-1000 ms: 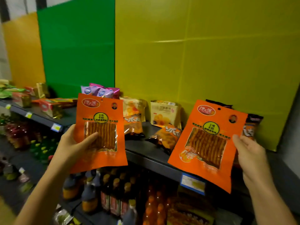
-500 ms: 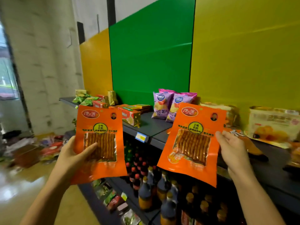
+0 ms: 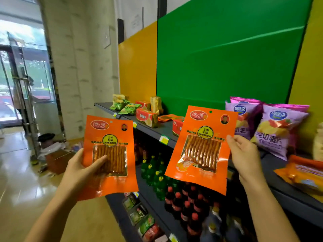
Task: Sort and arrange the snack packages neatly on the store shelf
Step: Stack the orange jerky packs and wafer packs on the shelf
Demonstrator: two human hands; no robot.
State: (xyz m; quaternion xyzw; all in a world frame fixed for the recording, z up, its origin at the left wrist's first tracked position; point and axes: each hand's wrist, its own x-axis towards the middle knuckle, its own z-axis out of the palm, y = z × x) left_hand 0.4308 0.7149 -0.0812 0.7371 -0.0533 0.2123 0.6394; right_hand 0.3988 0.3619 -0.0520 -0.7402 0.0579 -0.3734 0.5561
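While both orange snack packets are held in the air in front of the shelf, neither is placed yet.

Left hand pinches the left packet at its 7 o'clock corner, thumb pressed on the clear window; right hand pinches the right packet at its 3 o'clock edge, fingers closed on the seam. Judged light, thin, floppy and glossy-slick: grip the flat sealed borders, not the contents. Purple chip bags stand at 3 o'clock.
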